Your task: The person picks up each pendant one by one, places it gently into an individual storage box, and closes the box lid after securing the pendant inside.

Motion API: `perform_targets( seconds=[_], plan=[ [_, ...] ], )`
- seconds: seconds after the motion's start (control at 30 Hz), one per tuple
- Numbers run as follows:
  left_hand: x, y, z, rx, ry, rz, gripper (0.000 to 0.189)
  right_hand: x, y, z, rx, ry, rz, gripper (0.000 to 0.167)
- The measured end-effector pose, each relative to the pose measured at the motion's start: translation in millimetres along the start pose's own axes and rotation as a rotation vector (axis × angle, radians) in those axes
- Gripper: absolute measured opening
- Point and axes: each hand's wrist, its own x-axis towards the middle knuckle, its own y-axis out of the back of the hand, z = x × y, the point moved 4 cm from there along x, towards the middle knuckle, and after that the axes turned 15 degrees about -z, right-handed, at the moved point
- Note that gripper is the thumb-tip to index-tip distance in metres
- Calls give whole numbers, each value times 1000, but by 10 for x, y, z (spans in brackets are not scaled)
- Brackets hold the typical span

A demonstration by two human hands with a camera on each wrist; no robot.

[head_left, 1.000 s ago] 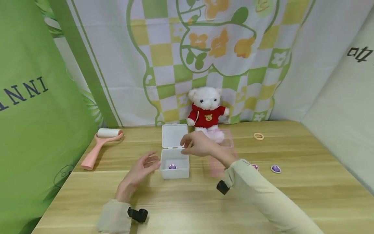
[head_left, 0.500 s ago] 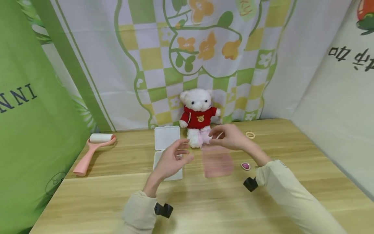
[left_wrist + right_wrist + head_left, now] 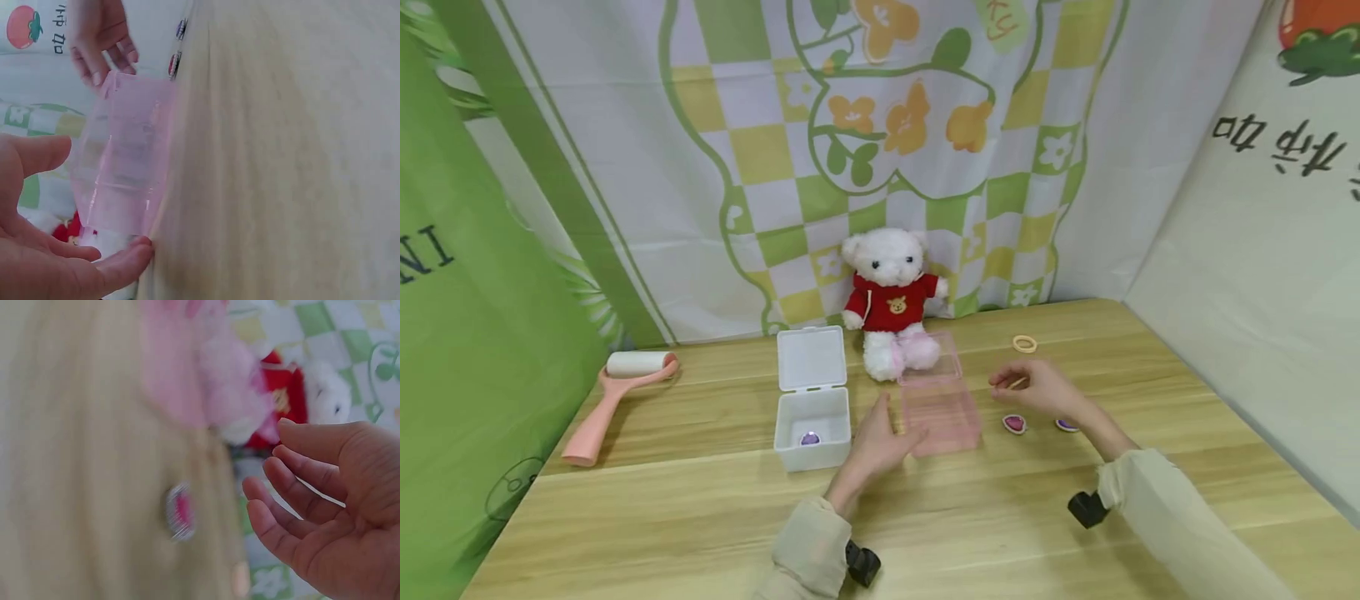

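Observation:
My left hand is at the left side of the translucent pink box, fingers and thumb extended beside its wall. In the left wrist view the fingertips come right up to the box's near edge. My right hand hovers right of that box with loosely bent fingers and nothing in them. Just below it on the table lies a pink gem with a silvery border. A purple gem is partly hidden by the right wrist. Another purple gem sits inside the open white box.
The pink box's lid is flipped back toward a white teddy bear in a red hoodie. A pink-handled lint roller lies at the left. A yellowish ring rests near the back edge of the wooden table.
Both hands have moved right, away from the white box: the left to the pink box, the right past it toward the gems. The head view has turned right.

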Motion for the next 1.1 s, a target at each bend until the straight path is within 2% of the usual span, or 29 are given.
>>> perform_targets(
  seconds=[0.17, 0.27, 0.43, 0.63, 0.9, 1.1],
  plan=[
    [32, 7, -43, -151, -22, -7, 80, -88, -49, 286, 70, -49, 41, 24],
    [35, 11, -57, -197, -42, -17, 77, -107, -60, 383, 83, -65, 50, 27],
    [33, 13, -83, -222, -78, -48, 75, -114, -90, 455, 67, -84, 21, 31],
    [29, 10, -114, -253, -132, -119, 71, -123, -179, 491, 48, -106, -34, 43],
    [8, 10, -174, -293, -79, -162, 78, -119, -232, 497, -67, -85, -33, 45],
    [5, 13, -191, -327, -95, -196, 78, -135, -238, 499, -91, -81, -40, 36]
  ],
)
